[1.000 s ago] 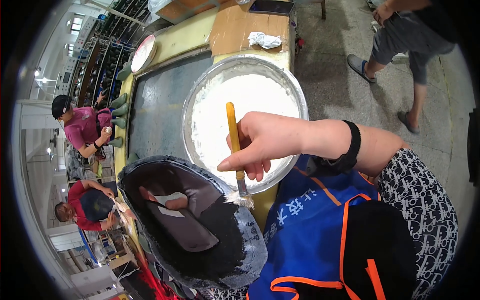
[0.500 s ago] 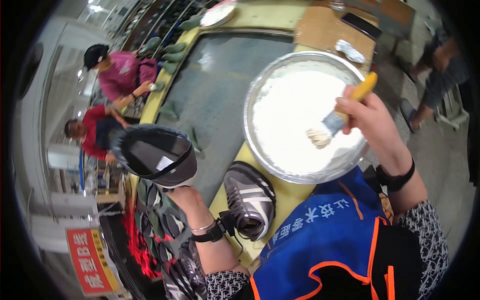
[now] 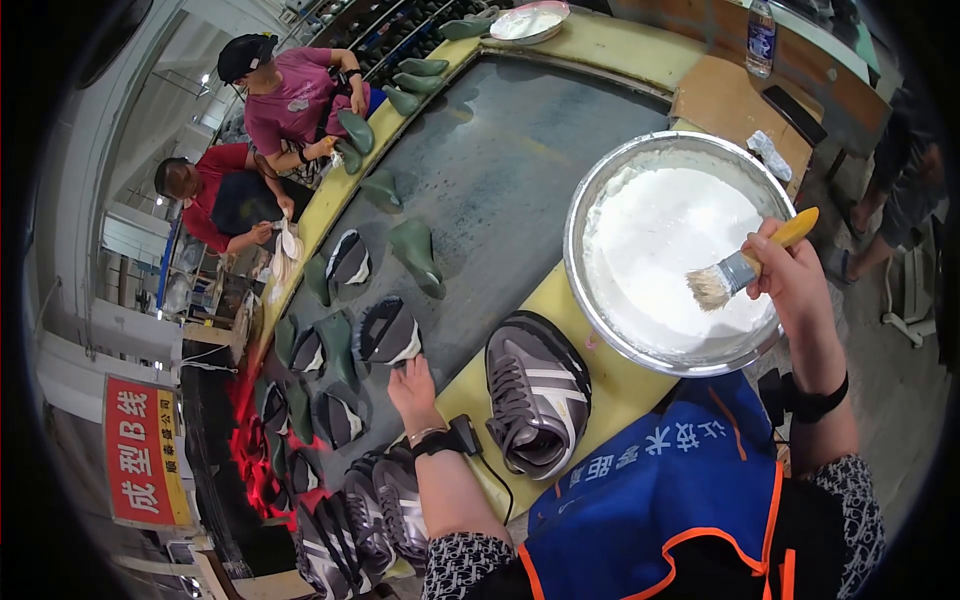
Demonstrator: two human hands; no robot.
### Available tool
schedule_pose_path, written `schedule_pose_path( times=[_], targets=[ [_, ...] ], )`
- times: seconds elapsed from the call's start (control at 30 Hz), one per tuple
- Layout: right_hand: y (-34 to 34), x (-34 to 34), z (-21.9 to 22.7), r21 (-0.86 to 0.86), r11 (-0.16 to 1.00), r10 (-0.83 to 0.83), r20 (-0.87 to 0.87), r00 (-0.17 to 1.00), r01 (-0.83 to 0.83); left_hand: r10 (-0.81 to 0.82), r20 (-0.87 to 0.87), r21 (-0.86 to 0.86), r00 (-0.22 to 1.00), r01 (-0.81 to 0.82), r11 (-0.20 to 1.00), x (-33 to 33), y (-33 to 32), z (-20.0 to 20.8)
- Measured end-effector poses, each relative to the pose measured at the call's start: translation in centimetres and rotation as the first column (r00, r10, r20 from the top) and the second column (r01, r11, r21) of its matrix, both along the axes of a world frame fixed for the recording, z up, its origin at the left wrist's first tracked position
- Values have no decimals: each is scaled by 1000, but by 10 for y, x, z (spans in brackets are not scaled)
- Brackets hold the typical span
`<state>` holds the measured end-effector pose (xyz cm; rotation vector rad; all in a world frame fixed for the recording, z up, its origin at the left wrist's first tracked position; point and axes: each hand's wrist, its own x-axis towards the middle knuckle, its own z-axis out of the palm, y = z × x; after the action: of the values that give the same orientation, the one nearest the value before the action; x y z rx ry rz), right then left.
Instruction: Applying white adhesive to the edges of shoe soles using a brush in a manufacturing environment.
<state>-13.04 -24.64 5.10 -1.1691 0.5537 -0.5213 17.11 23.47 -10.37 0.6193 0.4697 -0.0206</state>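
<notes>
Metal bowl: part-filled with white paste. Yellow-handled brush: pinched in right hand, bristles held above the bowl. Left hand: fingers extended, loosely parted, placed well left of the bowl; whether the dark shoe upper at its fingertips is touched cannot be told. Grey shoe: set just left of the bowl.

Whitish framework stands left, grey floor lies right.
</notes>
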Motion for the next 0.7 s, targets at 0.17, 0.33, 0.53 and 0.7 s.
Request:
schedule_pose_path(
  times=[0.17, 0.33, 0.53, 0.7],
  targets=[
    [6, 1, -4, -195, 981, -31, -32, 999, 24, -392, 13, 501, 920, 333, 799, -33, -29, 21],
    [-4, 7, -23, -573, 820, -69, -80, 994, 11, -910, -139, 880, 391, 471, 68, -131, -98, 135],
    [9, 17, -32, -843, 449, -141, -393, 908, -295, -736, -434, 779, 519, -194, -596, -194, -136, 136],
    [10, 6, -19, -762, 525, -13, -453, 891, -380, -748, -353, 825, 562, -190, -532, -194, -123, 147]
  ],
)
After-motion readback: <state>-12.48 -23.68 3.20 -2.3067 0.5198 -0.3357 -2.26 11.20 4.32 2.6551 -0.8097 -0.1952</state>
